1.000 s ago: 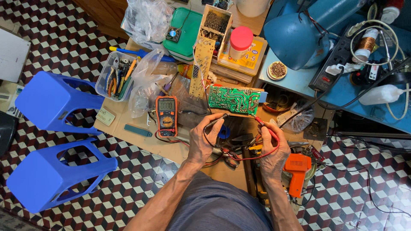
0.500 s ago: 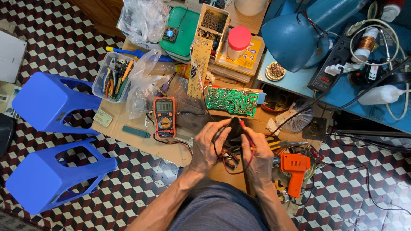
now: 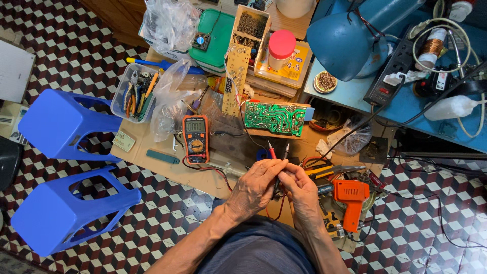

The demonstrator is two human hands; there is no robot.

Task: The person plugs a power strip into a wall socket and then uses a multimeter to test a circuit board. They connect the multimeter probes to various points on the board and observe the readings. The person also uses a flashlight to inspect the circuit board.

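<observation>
My left hand and my right hand are pressed together over the front of a low wooden workbench. Between them they hold two multimeter probes, a red probe and a black probe, tips pointing away from me. Which hand holds which probe is hard to tell. The probes' leads run left to an orange-cased multimeter. Just beyond the probe tips lies a green circuit board.
An orange soldering gun lies right of my hands. A tub of hand tools, plastic bags, a tan circuit board, a red-lidded jar and a blue desk lamp crowd the bench. Two blue plastic stools stand at left.
My hands were apart, each with a probe near the green board; they have drawn back toward me and come together, bringing the two probes side by side.
</observation>
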